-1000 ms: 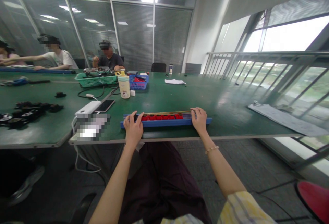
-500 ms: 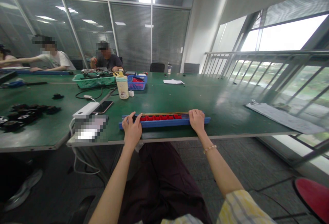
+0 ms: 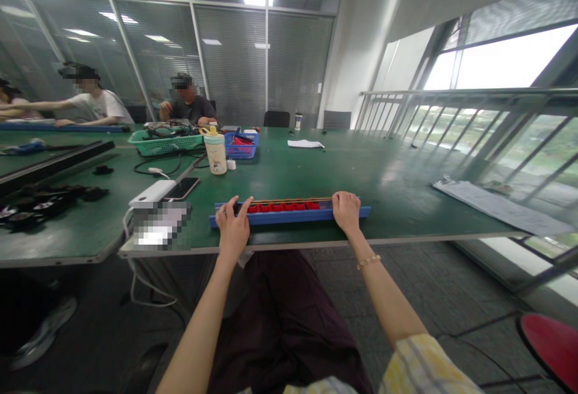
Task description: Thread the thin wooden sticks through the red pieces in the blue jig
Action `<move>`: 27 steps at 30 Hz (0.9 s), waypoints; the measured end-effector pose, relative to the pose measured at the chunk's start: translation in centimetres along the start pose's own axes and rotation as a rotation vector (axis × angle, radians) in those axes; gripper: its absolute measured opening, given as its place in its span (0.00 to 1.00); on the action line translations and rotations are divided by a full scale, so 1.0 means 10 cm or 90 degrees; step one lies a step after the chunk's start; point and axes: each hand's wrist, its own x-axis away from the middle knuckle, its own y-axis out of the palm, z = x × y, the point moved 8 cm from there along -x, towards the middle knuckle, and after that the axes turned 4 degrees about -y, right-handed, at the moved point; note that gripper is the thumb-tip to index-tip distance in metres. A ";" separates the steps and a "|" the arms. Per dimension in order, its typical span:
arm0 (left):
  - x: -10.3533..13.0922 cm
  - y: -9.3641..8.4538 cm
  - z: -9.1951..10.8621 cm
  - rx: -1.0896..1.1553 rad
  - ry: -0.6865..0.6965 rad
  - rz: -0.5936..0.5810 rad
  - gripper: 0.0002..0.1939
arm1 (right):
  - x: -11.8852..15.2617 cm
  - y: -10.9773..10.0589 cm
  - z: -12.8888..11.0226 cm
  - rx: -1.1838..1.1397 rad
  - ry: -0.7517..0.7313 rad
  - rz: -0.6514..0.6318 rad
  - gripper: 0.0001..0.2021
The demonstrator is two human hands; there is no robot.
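A long blue rail [image 3: 291,218] lies across the front of the green table, with several red pieces [image 3: 283,206] in a row inside it. My left hand [image 3: 233,229] grips its left end, thumb and forefinger apart around a small dark part [image 3: 237,207]. At the right end, my right hand [image 3: 347,211] is closed over the rail, its fingertips hidden behind the far side. A thin yellowish strip [image 3: 289,201] runs along the rail's back edge from one hand to the other; whether the fingers pinch it is too small to tell.
Left of the rail lie a white power bank [image 3: 152,193] and a phone [image 3: 184,188]. Beyond stand a bottle [image 3: 217,156], a green basket [image 3: 167,144] and a blue basket [image 3: 241,150]. A clipboard [image 3: 492,204] lies right. Co-workers sit at the far left.
Both my hands and the blue rail stay nearly still. On the left table, a long black bar has come further into view, reaching right over the dark parts.
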 end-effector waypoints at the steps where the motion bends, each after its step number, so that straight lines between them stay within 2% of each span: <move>1: 0.00 0.00 0.00 0.001 0.000 0.000 0.27 | 0.00 0.00 0.00 -0.002 0.000 0.002 0.18; 16: 0.02 0.00 0.06 -0.008 0.029 -0.018 0.30 | 0.01 -0.06 -0.02 -0.018 0.004 0.034 0.19; 27: 0.03 -0.01 0.05 -0.027 0.040 -0.015 0.31 | 0.01 -0.01 -0.01 0.019 -0.019 0.021 0.20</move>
